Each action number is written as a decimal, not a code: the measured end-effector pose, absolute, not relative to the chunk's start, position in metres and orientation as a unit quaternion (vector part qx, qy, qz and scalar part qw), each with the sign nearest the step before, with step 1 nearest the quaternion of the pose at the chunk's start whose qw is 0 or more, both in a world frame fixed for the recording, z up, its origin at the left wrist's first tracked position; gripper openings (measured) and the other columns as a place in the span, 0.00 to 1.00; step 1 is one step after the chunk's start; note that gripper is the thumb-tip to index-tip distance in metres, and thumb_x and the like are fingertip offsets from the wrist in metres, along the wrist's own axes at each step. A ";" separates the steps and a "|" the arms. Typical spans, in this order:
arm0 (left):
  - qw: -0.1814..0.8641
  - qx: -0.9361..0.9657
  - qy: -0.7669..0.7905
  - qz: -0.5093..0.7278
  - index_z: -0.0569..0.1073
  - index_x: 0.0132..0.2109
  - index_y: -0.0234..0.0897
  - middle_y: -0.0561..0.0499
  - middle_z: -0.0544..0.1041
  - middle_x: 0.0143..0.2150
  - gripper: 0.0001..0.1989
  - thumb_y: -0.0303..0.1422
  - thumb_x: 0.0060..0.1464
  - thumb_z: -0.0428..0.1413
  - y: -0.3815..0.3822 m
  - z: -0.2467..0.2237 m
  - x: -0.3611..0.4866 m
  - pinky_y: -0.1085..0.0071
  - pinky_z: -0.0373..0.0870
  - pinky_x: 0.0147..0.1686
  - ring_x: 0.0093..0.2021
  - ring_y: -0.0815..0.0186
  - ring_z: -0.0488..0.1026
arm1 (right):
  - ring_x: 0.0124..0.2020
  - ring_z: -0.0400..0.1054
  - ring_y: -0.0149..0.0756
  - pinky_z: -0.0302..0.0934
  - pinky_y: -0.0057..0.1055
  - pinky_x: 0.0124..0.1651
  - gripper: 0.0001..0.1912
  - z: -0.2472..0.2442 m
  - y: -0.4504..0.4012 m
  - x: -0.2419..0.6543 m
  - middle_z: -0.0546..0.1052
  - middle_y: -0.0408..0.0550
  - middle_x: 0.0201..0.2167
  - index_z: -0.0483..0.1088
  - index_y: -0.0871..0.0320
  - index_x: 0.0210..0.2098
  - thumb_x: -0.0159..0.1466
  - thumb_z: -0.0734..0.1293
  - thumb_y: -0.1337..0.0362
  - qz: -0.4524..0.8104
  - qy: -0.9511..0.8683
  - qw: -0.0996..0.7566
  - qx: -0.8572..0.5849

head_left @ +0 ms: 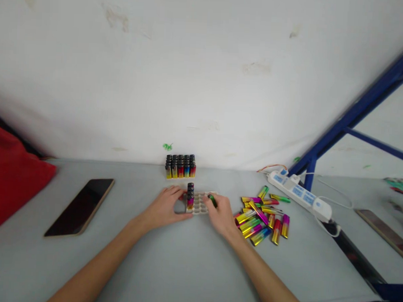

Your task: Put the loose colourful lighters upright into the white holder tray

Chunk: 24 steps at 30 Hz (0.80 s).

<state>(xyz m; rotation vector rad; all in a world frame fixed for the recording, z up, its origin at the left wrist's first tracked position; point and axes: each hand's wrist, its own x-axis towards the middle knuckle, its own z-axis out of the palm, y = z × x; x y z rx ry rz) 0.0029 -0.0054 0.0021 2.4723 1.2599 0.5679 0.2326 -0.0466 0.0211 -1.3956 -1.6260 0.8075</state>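
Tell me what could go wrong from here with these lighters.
The left hand is close beside the upright lighters in the tray, so it might knock them askew. The loose pile lies near the right hand, which holds a greenish lighter; that arm could scatter the pile.

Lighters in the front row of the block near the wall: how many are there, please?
5, side by side: leftmost lighter, second lighter, red middle lighter, blue lighter, rightmost lighter. Those behind are partly hidden.

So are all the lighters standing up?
No, the loose lighters by the right hand lie in a jumbled pile.
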 end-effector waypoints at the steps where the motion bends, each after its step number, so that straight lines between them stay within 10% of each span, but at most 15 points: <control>1: 0.155 0.862 0.440 0.197 0.77 0.48 0.38 0.42 0.81 0.50 0.26 0.53 0.54 0.71 -0.005 0.002 0.003 0.54 0.72 0.58 0.53 0.47 0.78 | 0.27 0.59 0.35 0.49 0.33 0.33 0.21 0.021 -0.047 0.232 0.69 0.42 0.23 0.64 0.53 0.25 0.69 0.60 0.48 0.323 -0.647 0.414 -0.553; 24: 0.159 0.867 0.436 0.184 0.78 0.51 0.40 0.43 0.82 0.52 0.31 0.57 0.52 0.73 0.001 -0.006 -0.001 0.56 0.71 0.58 0.54 0.47 0.78 | 0.37 0.76 0.43 0.63 0.35 0.43 0.23 0.015 -0.046 0.244 0.81 0.48 0.32 0.69 0.51 0.36 0.81 0.59 0.45 0.282 -0.757 0.358 -0.467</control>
